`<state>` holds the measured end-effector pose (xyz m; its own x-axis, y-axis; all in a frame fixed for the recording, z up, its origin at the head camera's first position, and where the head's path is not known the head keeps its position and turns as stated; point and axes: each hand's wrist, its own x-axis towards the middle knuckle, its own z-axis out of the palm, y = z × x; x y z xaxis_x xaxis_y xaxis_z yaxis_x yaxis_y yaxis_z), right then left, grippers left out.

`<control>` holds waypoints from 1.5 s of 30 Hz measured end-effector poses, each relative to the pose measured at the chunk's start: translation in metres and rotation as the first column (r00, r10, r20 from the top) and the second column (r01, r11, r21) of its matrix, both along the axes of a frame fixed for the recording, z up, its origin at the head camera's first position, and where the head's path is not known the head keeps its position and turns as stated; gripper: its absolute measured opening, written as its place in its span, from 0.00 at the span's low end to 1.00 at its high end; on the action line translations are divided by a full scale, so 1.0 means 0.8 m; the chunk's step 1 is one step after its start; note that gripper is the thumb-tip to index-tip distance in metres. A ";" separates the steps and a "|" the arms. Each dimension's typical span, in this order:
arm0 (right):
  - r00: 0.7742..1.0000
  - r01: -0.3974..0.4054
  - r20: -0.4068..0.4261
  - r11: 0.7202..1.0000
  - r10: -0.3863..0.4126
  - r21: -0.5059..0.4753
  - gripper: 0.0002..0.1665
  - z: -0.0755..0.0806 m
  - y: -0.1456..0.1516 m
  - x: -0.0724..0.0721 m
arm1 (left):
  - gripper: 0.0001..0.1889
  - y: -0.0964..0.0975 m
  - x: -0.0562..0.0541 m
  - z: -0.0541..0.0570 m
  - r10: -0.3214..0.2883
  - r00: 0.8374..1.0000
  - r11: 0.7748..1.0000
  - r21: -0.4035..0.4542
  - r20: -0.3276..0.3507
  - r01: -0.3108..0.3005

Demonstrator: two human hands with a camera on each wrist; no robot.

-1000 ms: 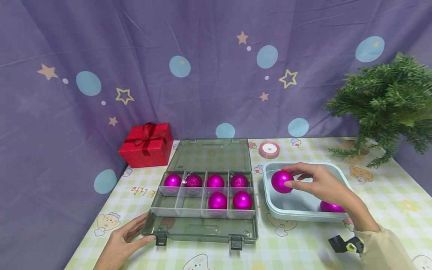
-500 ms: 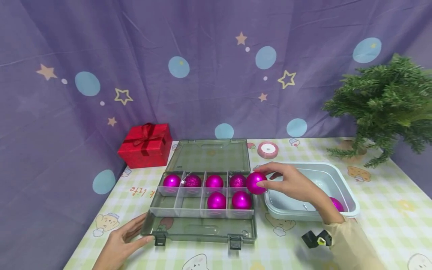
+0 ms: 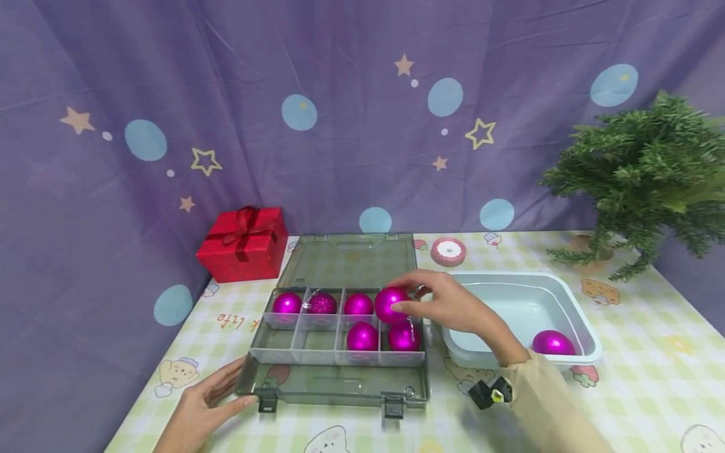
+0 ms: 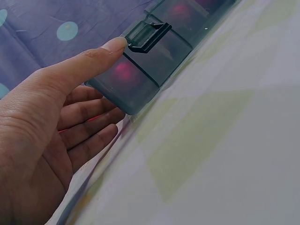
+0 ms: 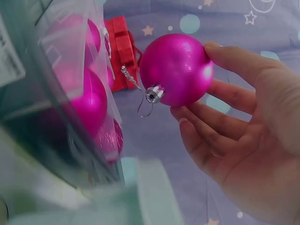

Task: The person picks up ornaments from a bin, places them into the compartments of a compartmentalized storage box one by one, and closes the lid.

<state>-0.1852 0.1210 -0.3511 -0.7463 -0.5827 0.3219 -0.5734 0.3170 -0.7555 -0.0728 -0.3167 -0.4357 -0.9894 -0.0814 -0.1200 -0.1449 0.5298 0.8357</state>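
A smoky clear compartment box (image 3: 340, 399) stands with its lid laid back. Shiny and glittery magenta Christmas balls (image 3: 287, 302) sit singly in several compartments; the two left front compartments hold none. My right hand (image 3: 447, 305) pinches another smooth magenta Christmas ball (image 3: 391, 306) between thumb and fingers over the right back compartments, hiding what lies behind it. In the right wrist view, this ball's silver cap (image 5: 153, 93) and wire hook hang down to the left. My left hand (image 3: 195, 406) holds the box's front left corner, thumb on the front beside a latch (image 4: 147, 36), fingers along the side.
One magenta ball (image 3: 553, 343) lies in a pale blue tub (image 3: 591, 340) right of the box. Behind stand a red gift box (image 3: 243, 245), a ribbon roll (image 3: 449, 251) and a small artificial fir tree (image 3: 640, 182). A purple curtain (image 3: 340, 157) backs the table.
My right hand has carried the magenta ball leftward from above the tub to over the box's right back compartments. The ball left in the tub is now uncovered. My left hand stays put.
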 end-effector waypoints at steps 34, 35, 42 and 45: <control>0.999 -0.045 0.004 0.999 0.044 0.018 0.22 -0.015 -0.119 -0.006 | 0.43 0.003 -0.002 0.004 -0.002 0.999 1.000 0.006 0.038 0.002; 0.999 -0.046 -0.001 0.999 0.046 0.019 0.22 -0.014 -0.120 -0.005 | 0.43 0.003 -0.002 0.004 -0.002 0.999 1.000 0.006 0.040 0.002; 0.998 -0.064 -0.020 0.998 0.065 0.026 0.22 -0.011 -0.132 -0.003 | 0.43 0.001 -0.003 0.002 -0.004 0.999 1.000 -0.001 0.034 0.004; 0.998 -0.060 -0.009 0.997 0.061 0.042 0.22 -0.011 -0.137 -0.003 | 0.43 0.001 -0.003 0.002 -0.006 0.999 1.000 0.000 0.032 0.006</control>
